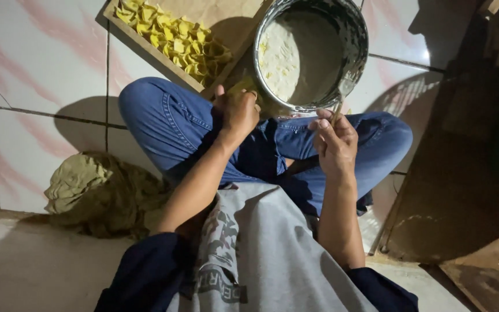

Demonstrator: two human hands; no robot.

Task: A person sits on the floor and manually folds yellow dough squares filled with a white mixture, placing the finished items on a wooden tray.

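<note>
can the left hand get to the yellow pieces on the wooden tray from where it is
Probably yes. The left hand sits at the near corner of the wooden tray, and the yellow pieces lie just beyond it, uncovered. The metal pot stands off to the right, not between them.

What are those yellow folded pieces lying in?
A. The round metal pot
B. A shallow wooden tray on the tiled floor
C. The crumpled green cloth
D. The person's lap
B: the yellow pieces are heaped in the wooden tray, left of the metal pot.

Left hand (237,110) and right hand (335,141) meet the metal pot (353,34) rim.
</note>
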